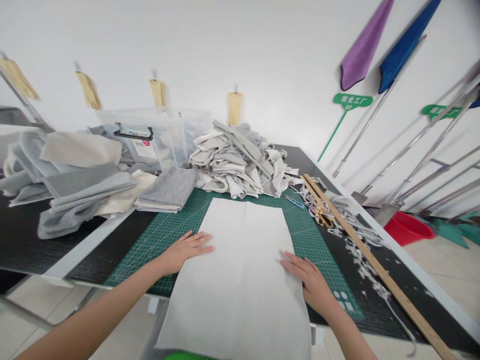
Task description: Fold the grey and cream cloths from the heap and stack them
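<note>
A pale grey piece of cloth lies spread over the green cutting mat, its near end hanging past the table's front edge. On its left edge rests my left hand, fingers stretched out and flat. My right hand lies on the opposite edge with its fingers extended. Neither hand grips anything. Just beyond the cloth stands a heap of grey and white fabric scraps. A folded stack of grey cloth sits on the mat's far left corner.
Right of the mat lie a long wooden ruler, gold-handled scissors, a blue cutter and fabric trimmings. Larger cloths pile up at left, before a clear plastic box. A red bucket stands on the floor.
</note>
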A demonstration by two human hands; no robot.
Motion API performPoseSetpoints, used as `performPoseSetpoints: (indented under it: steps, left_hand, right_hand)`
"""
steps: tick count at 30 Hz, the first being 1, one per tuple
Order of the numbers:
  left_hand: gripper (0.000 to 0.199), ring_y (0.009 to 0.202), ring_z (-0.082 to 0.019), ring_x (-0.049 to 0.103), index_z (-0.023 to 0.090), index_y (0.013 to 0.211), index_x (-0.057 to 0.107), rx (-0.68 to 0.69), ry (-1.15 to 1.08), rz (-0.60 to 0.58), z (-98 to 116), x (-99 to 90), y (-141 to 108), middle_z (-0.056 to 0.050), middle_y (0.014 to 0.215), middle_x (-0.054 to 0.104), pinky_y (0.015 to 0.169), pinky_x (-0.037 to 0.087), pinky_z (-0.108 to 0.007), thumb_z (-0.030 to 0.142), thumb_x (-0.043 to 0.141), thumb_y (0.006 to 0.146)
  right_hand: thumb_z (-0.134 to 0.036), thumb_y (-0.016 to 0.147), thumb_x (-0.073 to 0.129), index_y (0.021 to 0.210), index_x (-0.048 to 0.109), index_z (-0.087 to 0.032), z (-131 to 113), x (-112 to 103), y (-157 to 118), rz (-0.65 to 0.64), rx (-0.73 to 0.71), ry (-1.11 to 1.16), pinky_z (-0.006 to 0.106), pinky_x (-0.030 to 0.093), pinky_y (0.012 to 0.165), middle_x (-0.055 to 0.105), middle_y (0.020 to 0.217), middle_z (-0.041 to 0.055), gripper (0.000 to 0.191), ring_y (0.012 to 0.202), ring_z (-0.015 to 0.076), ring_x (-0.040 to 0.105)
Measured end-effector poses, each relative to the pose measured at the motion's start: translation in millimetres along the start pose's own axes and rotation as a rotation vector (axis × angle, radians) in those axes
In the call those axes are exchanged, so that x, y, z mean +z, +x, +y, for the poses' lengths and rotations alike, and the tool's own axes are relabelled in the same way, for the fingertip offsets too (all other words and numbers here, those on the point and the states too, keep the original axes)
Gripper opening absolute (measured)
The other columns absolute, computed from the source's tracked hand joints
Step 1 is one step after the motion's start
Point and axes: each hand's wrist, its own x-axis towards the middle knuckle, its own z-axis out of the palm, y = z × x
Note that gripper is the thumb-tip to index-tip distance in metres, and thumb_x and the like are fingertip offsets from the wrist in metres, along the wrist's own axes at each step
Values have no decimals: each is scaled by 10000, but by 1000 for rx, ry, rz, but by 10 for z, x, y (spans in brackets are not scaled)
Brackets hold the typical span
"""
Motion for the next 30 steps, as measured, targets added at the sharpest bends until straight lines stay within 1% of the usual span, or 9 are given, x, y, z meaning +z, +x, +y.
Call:
performPoseSetpoints:
  steps: [2,4,7,10,15,19,22,26,30]
  left_hand:
    - [478,1215,-216,135,411,1220,213,50,-34,-52,16,-7,-62,14,1341,141,960,58,-431,471,352,766]
    - [500,1216,-228,126,406,1223,210,75,-49,-78,37,-22,-110,11,1344,121,958,40,-438,488,364,754]
    - [494,1215,-222,134,406,1222,213,63,-59,-73,77,-45,-149,14,1342,127,960,33,-434,492,356,756]
    - [443,1207,-196,175,409,1210,245,20,-79,-29,116,-62,-159,26,1329,185,969,47,-401,464,332,780]
    - [423,1202,-176,195,402,1202,272,-1,-81,12,140,-46,-166,29,1317,227,975,59,-372,444,337,787]
    - [418,1209,-179,171,408,1208,250,-21,-45,8,116,18,-171,29,1325,198,970,61,-391,433,319,796]
    - [451,1209,-193,170,405,1214,235,-2,-44,-13,100,38,-174,21,1330,182,968,60,-401,450,343,779]
    - [493,1210,-203,161,396,1221,225,21,-59,-42,92,12,-176,5,1338,151,966,43,-411,474,369,756]
    - [450,1200,-193,197,396,1190,303,26,-133,-32,46,-16,-153,14,1319,216,968,48,-399,464,386,754]
  right_hand:
    - [-215,706,415,1210,297,-353,-60,-30,-73,-73,-24,41,495,193,918,272,1306,9,536,1174,212,269]
    - [-278,705,443,1221,266,-362,-122,-51,-106,-125,-63,67,522,171,913,236,1316,14,553,1183,234,243]
    - [-149,700,396,1208,293,-363,-177,-42,-110,-119,-110,87,497,187,920,265,1302,6,561,1177,207,260]
    - [-18,627,345,1195,323,-348,-170,-3,-116,-72,-132,97,480,182,931,309,1279,6,657,1163,186,290]
    - [-43,684,333,1104,448,-357,-132,2,-163,-104,-197,198,512,156,933,451,1182,-2,537,1129,184,348]
    - [-193,742,406,1070,487,-347,-162,-76,-151,-194,-144,299,513,171,926,483,1157,20,371,1121,198,361]
    - [-312,725,461,1097,463,-336,-163,-119,-118,-225,-106,344,518,155,925,475,1167,43,373,1120,215,362]
    - [-360,744,421,1148,398,-344,-102,-102,-80,-167,-23,326,521,143,924,409,1221,42,405,1141,216,331]
    - [-335,779,358,1111,448,-336,-36,-84,-30,-103,69,382,479,154,944,458,1181,11,344,1115,182,375]
